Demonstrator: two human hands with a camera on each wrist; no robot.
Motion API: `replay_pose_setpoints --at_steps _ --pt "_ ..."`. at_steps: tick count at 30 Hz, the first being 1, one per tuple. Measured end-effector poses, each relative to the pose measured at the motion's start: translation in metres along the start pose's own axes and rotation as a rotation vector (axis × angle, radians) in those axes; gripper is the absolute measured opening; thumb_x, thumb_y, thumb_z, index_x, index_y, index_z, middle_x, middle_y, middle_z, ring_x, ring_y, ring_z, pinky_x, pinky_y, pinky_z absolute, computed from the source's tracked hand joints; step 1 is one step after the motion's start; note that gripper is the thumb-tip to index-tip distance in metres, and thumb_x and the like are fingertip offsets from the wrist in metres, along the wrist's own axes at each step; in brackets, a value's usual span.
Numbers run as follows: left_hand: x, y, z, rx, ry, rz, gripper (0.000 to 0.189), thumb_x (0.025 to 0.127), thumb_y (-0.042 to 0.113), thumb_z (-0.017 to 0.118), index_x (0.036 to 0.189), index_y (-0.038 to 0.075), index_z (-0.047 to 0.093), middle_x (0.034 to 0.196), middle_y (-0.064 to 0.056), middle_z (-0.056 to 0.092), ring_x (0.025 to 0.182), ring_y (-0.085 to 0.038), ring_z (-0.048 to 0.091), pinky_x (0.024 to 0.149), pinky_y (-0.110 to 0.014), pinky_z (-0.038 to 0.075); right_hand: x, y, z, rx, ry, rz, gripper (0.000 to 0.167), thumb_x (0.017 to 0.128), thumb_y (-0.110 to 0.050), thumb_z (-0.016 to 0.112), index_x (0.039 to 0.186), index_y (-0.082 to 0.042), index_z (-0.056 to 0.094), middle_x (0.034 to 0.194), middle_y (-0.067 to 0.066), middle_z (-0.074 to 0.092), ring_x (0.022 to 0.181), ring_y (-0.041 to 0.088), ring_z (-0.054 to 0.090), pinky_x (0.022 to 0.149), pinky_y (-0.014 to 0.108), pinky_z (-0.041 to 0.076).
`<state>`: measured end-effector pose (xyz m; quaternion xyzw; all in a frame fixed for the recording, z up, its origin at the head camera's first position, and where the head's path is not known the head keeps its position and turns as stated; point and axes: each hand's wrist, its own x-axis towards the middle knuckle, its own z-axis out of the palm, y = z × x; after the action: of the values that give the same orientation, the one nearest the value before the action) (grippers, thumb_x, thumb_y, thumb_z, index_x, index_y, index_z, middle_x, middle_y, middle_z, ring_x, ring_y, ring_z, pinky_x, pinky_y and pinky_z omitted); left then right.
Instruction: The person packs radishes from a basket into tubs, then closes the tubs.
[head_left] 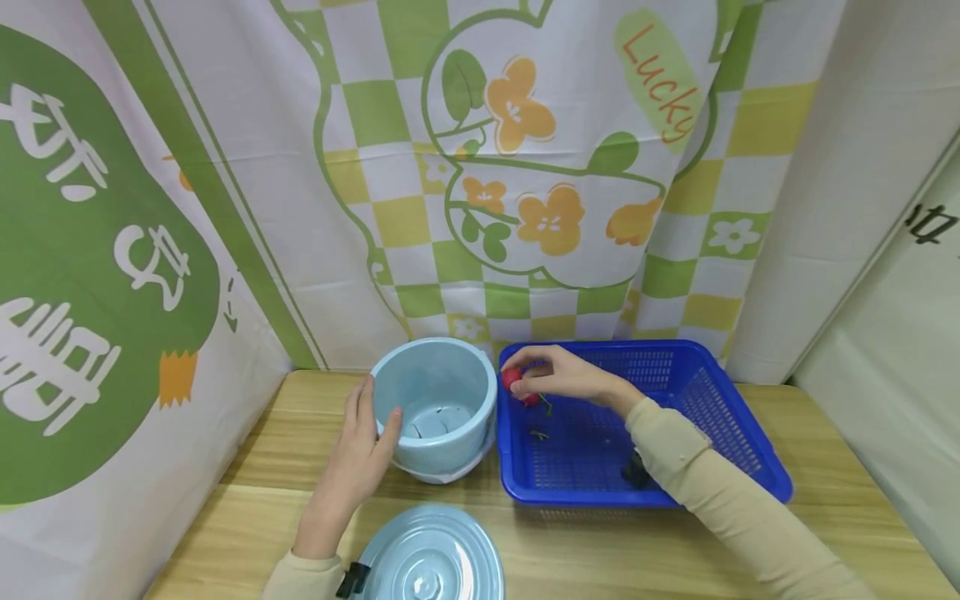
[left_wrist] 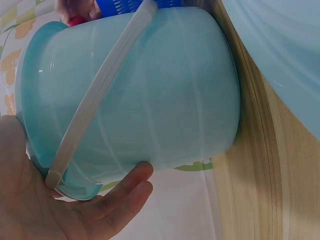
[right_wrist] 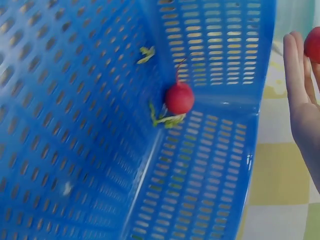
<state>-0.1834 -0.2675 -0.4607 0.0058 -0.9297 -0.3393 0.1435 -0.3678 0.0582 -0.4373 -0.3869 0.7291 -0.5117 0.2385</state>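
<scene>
My left hand (head_left: 352, 458) holds the rim of a light blue plastic bucket (head_left: 442, 454), its thumb over the edge and its other fingers along the outside. A few thin dark strands show on the bucket's bottom. Over the left side of a blue plastic basket (head_left: 592, 498), my right hand (head_left: 566, 377) pinches a small red radish (head_left: 512, 378) between thumb and fingers. Below it a second radish (right_wrist: 179, 98), with a thin root, sits in the basket's corner beside green leaf scraps (right_wrist: 172, 120).
A round light blue lid (head_left: 431, 554) lies on the wooden table (head_left: 555, 550) in front of the bucket. The bucket's pale handle (left_wrist: 95, 90) hangs down its outside. A printed cloth (head_left: 420, 250) hangs behind the bucket and basket.
</scene>
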Motion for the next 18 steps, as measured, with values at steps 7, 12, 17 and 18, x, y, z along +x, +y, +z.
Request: replay_pose_setpoints --at_steps 7,12,17,18 --pt "0.000 0.001 -0.001 0.011 -0.006 -0.008 0.082 0.113 0.053 0.038 0.169 0.001 0.006 0.173 -0.021 0.010 0.151 -0.052 0.031 0.116 -0.070 0.033 0.004 -0.011 0.006 0.014 0.018 -0.010 0.040 0.096 -0.027 0.079 0.133 -0.015 0.070 0.126 0.009 0.070 0.111 0.028 0.072 0.096 0.045 0.057" --pt "0.000 0.001 -0.001 0.014 -0.003 -0.005 0.082 0.113 0.053 0.038 0.169 0.001 0.007 0.172 -0.022 0.012 0.150 -0.052 0.032 0.116 -0.070 0.034 0.006 -0.015 0.009 0.035 0.019 -0.004 0.040 0.095 -0.027 0.081 0.133 -0.016 0.070 0.127 0.009 0.070 0.113 0.026 0.072 0.096 0.043 0.058" --pt "0.000 0.001 -0.001 0.006 -0.001 -0.002 0.081 0.113 0.051 0.039 0.169 0.001 0.007 0.172 -0.022 0.012 0.151 -0.051 0.031 0.117 -0.069 0.034 0.008 -0.019 0.011 0.056 0.035 -0.020 0.042 0.095 -0.025 0.081 0.133 -0.014 0.070 0.128 0.010 0.070 0.115 0.027 0.072 0.097 0.046 0.058" --pt "0.000 0.001 -0.001 0.003 -0.001 -0.002 0.081 0.113 0.051 0.039 0.169 0.001 0.007 0.172 -0.022 0.012 0.151 -0.051 0.031 0.117 -0.069 0.033 0.009 -0.020 0.012 0.060 0.037 -0.026 0.042 0.095 -0.024 0.081 0.134 -0.013 0.070 0.128 0.010 0.070 0.116 0.026 0.072 0.097 0.045 0.058"
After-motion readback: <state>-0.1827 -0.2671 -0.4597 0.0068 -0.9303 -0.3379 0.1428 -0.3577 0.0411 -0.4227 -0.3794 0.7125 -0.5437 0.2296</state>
